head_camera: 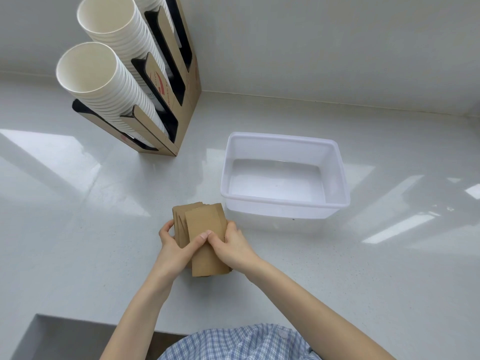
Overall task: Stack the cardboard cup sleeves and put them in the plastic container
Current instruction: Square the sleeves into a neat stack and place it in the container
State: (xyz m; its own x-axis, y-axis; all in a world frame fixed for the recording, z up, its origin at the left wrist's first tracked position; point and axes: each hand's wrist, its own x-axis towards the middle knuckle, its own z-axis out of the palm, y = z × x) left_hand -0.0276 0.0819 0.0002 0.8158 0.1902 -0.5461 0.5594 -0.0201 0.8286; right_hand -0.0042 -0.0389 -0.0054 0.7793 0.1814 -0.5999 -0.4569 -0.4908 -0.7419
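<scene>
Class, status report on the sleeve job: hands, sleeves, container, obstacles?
Left hand and right hand both gripping the sleeve stack, uneven, on counter. Plastic container empty, just beyond. Nothing between.

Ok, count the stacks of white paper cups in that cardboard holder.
2 fully visible: one tall stack of white paper cups in front, one behind. A third's edge peeks out further back.

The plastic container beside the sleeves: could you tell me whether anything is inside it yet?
Nothing shows inside the plastic container; its white floor is bare. The cardboard sleeves are outside, between both hands on the counter.
</scene>
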